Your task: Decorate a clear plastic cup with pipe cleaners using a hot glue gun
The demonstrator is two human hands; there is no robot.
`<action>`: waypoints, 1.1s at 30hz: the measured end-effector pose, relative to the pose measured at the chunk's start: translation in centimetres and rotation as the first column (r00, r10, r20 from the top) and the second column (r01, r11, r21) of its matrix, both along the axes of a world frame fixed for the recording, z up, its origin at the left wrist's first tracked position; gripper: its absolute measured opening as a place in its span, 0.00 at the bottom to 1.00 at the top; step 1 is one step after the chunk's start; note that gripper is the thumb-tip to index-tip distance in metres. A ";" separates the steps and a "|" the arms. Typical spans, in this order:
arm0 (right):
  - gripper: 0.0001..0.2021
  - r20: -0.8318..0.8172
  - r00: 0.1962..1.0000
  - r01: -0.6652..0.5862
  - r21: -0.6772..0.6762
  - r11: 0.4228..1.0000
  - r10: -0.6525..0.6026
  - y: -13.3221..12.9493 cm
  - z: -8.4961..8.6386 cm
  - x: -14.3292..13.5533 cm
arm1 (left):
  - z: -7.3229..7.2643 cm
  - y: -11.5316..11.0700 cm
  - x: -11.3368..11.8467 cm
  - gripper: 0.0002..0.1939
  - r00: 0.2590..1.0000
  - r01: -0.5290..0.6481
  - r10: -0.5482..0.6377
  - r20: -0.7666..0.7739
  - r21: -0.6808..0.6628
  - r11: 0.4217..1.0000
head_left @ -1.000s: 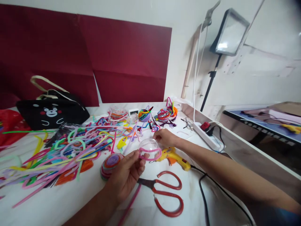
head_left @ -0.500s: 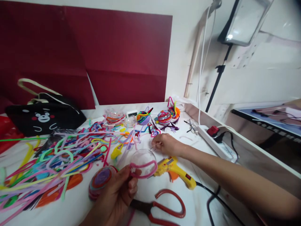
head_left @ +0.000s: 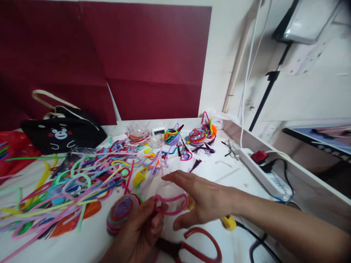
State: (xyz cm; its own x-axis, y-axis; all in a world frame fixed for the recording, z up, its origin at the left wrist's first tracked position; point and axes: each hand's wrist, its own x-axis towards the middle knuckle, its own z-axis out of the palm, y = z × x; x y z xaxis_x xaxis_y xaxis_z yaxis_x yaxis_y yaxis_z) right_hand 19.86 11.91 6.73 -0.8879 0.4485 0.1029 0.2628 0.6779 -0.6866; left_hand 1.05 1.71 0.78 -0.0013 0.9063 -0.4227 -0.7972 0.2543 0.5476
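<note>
Head view, from left to right: a red plastic bag point(head_left: 12, 149) lies at the far left edge of the white tabletop point(head_left: 233, 175), and beside it stands a black fabric bag with a bear face point(head_left: 61, 133). In front of them spreads a big heap of colourful pipe cleaners point(head_left: 82, 179). Near the bottom centre, the left hand point(head_left: 139, 230) holds a clear plastic half-sphere with a pink pipe cleaner around its rim point(head_left: 170, 199); its grip is closed on this half-sphere, with the thumb on the pink rim. Just left of this hand lies a round coil of purple and orange pipe cleaners point(head_left: 120, 215). The right hand point(head_left: 201, 199) is flat with fingers stretched out, its grip released, just beside the half-sphere; whether it touches it I cannot tell. Under this hand a yellow glue gun point(head_left: 229, 222) shows partly, and red-handled scissors point(head_left: 203, 244) lie below. Further right, a white power strip with a red switch point(head_left: 267, 171) rests along the tabletop edge.
</note>
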 end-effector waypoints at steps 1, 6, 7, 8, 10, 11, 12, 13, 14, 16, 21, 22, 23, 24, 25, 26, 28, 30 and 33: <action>0.48 0.004 1.000 -0.010 0.025 1.000 0.010 0.0 -0.2 -0.1 | 0.0 -0.1 0.0 0.04 1.000 0.001 -0.001 0.004 0.009 1.000; 0.48 0.032 0.999 0.013 0.077 0.997 -0.016 -0.1 -0.6 -0.6 | 0.1 -0.3 0.2 0.05 0.999 -0.002 0.002 0.047 0.018 1.000; 0.47 0.036 0.999 0.010 0.081 0.997 -0.013 -0.2 -0.5 -0.7 | 0.2 -0.3 0.2 0.05 0.999 -0.005 0.005 0.051 0.017 1.000; 0.47 0.039 0.999 0.008 0.080 0.997 -0.011 -0.3 -0.5 -0.7 | 0.2 -0.3 0.3 0.05 0.999 -0.005 0.004 0.053 0.018 1.000; 0.47 0.044 0.999 0.016 0.065 0.998 -0.019 -0.5 -0.3 -0.7 | 0.4 -0.4 0.4 0.05 0.999 0.008 -0.009 0.053 0.026 1.000; 0.47 0.046 0.999 0.024 0.056 0.998 -0.027 -0.6 -0.2 -0.7 | 0.4 -0.4 0.5 0.06 0.998 0.024 -0.025 0.054 0.032 0.999; 0.47 0.048 0.998 0.034 0.048 0.998 -0.036 -0.6 -0.1 -0.7 | 0.4 -0.4 0.5 0.07 0.998 0.038 -0.040 0.055 0.039 0.999; 0.47 0.048 0.998 0.043 0.043 0.998 -0.045 -0.7 0.0 -0.7 | 0.4 -0.4 0.6 0.08 0.997 0.045 -0.048 0.061 0.047 0.998; 0.45 0.049 0.997 0.050 0.040 0.998 -0.052 -0.8 0.0 -0.7 | 0.4 -0.4 0.6 0.09 0.996 0.050 -0.053 0.066 0.051 0.997; 0.43 0.047 0.997 0.063 0.045 0.997 -0.066 -0.9 0.0 -0.8 | 0.5 -0.5 0.8 0.08 0.997 0.045 -0.048 0.067 0.055 0.998; 0.40 0.005 0.996 0.089 0.087 0.992 -0.089 -1.4 -0.1 -0.9 | 1.0 -0.4 1.1 0.11 1.000 -0.001 0.001 0.012 -0.020 1.000; 0.39 -0.011 0.995 0.096 0.094 0.991 -0.095 -1.4 0.0 -0.9 | 1.2 -0.4 1.1 0.13 1.000 -0.014 0.015 0.008 -0.043 0.999; 0.39 -0.028 0.994 0.109 0.100 0.989 -0.107 -1.4 0.0 -0.9 | 1.3 -0.3 1.0 0.14 0.999 -0.030 0.030 0.009 -0.061 0.998; 0.38 -0.044 0.991 0.129 0.104 0.986 -0.125 -1.3 0.1 -0.9 | 1.4 -0.3 1.0 0.14 0.999 -0.030 0.031 0.015 -0.066 0.997; 0.38 -0.059 0.987 0.157 0.105 0.982 -0.152 -1.2 0.2 -0.8 | 1.5 -0.2 0.9 0.14 1.000 -0.021 0.023 0.019 -0.060 0.998; 0.37 -0.072 0.979 0.196 0.099 0.976 -0.190 -1.0 0.2 -0.7 | 1.5 -0.2 0.8 0.14 1.000 -0.005 0.006 0.015 -0.043 0.999; 0.37 -0.100 0.955 0.287 0.071 0.955 -0.279 -0.3 0.2 -0.6 | 1.3 -0.1 0.7 0.14 0.999 0.036 -0.036 -0.020 -0.011 0.999; 0.36 -0.118 0.928 0.359 0.016 0.933 -0.355 0.5 0.0 -0.4 | 1.1 -0.2 0.6 0.14 0.996 0.059 -0.058 -0.062 0.007 0.998; 0.36 -0.108 0.904 0.412 -0.044 0.910 -0.414 1.1 -0.6 -0.3 | 1.2 -0.7 0.9 0.15 0.993 0.092 -0.087 -0.084 0.060 0.994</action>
State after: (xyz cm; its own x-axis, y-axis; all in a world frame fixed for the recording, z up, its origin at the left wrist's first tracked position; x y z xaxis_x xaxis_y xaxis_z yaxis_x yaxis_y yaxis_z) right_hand 19.54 13.06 6.16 -0.6058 0.7754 0.1785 0.4363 0.5113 -0.7404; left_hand 1.96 0.99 1.94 0.0495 0.9292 -0.3664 -0.7252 0.2856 0.6265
